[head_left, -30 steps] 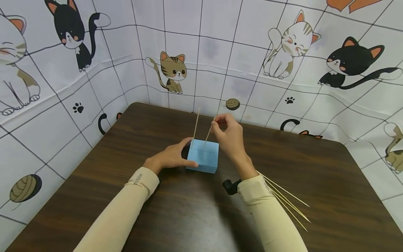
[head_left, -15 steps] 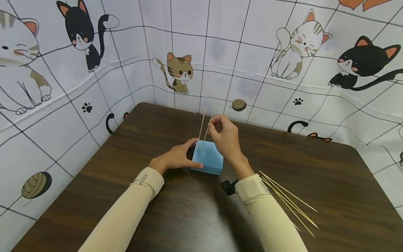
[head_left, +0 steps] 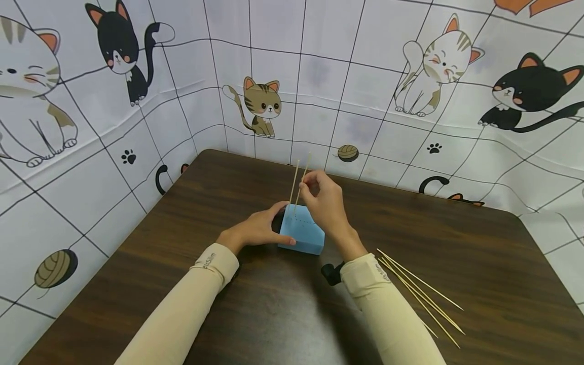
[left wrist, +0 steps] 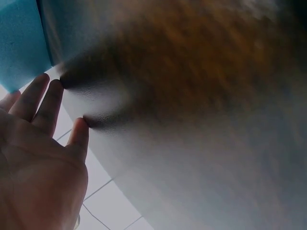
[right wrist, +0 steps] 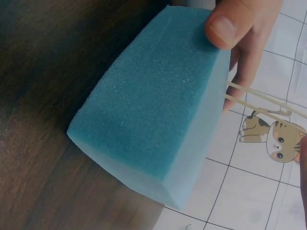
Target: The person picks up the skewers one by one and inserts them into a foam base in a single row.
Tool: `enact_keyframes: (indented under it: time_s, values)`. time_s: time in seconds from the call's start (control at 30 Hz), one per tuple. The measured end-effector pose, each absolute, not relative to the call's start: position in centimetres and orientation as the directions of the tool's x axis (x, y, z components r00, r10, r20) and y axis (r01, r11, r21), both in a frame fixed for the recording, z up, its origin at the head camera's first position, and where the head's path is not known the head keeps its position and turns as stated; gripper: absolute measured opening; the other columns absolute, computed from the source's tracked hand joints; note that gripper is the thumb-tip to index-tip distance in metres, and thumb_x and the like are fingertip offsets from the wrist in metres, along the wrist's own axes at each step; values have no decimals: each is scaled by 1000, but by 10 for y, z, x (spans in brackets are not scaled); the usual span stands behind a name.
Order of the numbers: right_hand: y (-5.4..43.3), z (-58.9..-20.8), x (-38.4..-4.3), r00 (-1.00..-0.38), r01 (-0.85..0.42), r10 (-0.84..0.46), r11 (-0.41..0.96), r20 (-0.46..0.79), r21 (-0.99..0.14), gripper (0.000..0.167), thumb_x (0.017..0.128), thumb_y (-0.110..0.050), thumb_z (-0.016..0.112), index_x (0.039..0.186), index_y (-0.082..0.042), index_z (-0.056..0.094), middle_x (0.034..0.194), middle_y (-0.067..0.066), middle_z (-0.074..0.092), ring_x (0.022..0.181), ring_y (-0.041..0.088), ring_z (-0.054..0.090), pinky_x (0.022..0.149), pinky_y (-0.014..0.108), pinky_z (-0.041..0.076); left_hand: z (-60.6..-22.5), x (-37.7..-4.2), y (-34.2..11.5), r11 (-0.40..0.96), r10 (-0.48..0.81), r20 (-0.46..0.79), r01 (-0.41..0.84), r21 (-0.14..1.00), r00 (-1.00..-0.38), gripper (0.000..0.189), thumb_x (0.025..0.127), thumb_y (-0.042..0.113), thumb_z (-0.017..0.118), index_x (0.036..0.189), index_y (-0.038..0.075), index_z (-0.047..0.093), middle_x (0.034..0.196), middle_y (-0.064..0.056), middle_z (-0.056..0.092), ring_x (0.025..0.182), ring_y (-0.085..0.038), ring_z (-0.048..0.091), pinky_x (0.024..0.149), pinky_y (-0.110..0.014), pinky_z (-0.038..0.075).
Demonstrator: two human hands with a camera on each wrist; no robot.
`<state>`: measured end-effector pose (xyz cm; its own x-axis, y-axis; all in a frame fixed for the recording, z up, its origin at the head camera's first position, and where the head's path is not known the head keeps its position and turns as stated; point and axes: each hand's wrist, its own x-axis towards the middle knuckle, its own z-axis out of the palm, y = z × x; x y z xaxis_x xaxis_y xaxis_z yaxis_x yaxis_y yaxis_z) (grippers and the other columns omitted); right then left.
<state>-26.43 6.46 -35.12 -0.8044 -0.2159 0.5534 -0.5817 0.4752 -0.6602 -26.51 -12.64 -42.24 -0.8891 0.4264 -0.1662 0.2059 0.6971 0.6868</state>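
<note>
Cat-print backdrop [head_left: 319, 76]: behind and to both sides; framing slightly shifted over the last second, so movement best judged against the blue block [head_left: 302, 234].
Surface [head_left: 274, 314]: dark wood grain; bearing the block and the spare sticks.
Left grip [head_left: 253, 229]: holding the block from its left; thumb on the near face, other fingers spread; same hold as a second ago.
Right grip [head_left: 326, 203]: pinching one stick between thumb and fingertips; carried leftward across the block within the last second.
Blue block: on the surface, steadied at its left side; no clear slide or tip.
Loose sticks [head_left: 420, 293]: in a narrow fan beside the right forearm; partly under the sleeve in view; untouched.
Standing stick [head_left: 294, 182]: near the block's left end; slightly tilted, unheld.
Pinched stick [head_left: 298, 198]: earlier well apart from the standing one, now just beside it and nearly parallel; lower end at the top face; cannot tell whether sunk in; apparently past rough aiming, into seating.
Row of marks [head_left: 304, 221]: along the top face; partly hidden by the right grip.
</note>
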Motion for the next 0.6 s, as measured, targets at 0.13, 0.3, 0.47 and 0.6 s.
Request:
enact_keyframes:
  time_s: [0.13, 0.3, 0.47, 0.6]
  values:
    - [64, -354, -264, -805, -581, -229, 484, 547, -654, 6, 96, -3, 62, 98, 2, 62, 91, 13, 67, 81, 23, 65, 69, 34, 54, -422, -265, -126, 696, 427, -163, 208, 688, -890, 109, 76, 61, 77, 159, 29, 14, 160, -7, 33, 142, -36, 38, 112, -60, 32]
    - [64, -357, -263, -813, -574, -242, 492, 530, -655, 5, 95, -4, 62, 98, 1, 62, 92, 13, 68, 83, 23, 65, 72, 35, 54, -422, -265, -126, 693, 426, -163, 205, 691, -890, 108, 76, 61, 76, 159, 29, 14, 160, -8, 32, 142, -36, 37, 111, -61, 32]
    - [64, -359, -263, -820, -565, -248, 493, 516, -661, 5, 96, -4, 62, 99, 0, 62, 93, 13, 68, 85, 24, 66, 72, 36, 54, -422, -265, -126, 696, 423, -167, 202, 689, -890, 108, 76, 62, 76, 159, 30, 14, 160, -8, 32, 142, -36, 37, 111, -61, 32]
    - [64, -361, -262, -823, -560, -245, 493, 512, -666, 6, 96, -5, 62, 99, 0, 62, 93, 13, 68, 86, 23, 66, 73, 36, 55, -422, -264, -127, 698, 422, -167, 202, 687, -891, 108, 76, 62, 76, 159, 30, 14, 160, -8, 32, 142, -36, 38, 111, -61, 32]
